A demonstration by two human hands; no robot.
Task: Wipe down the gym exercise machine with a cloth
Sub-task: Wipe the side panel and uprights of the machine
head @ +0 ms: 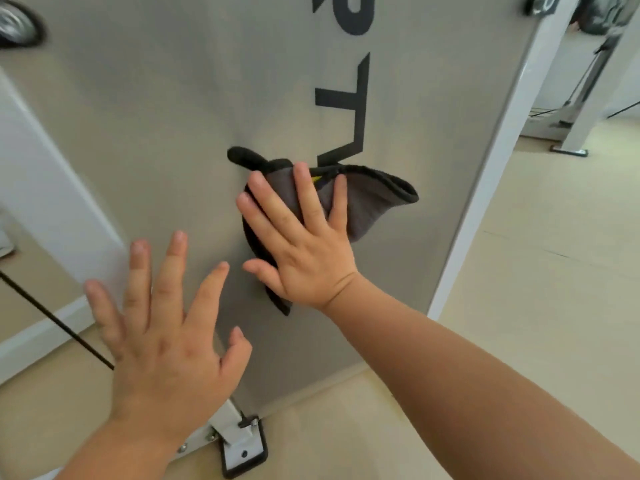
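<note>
Centrally, the right hand (304,247) presses a dark cloth (367,202) flat against the grey panel (138,116), fingers straight and spread, just below the black lettering (346,98). Lower left, the left hand (166,337) is splayed wide, holding nothing, before the panel.

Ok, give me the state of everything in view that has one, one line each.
grey panel: upright.
cloth: bunched, pinned against the grey panel.
right hand: open, straight fingers pressing the cloth.
left hand: open, fingers spread, holding nothing.
base foot: resting on the floor.
</note>
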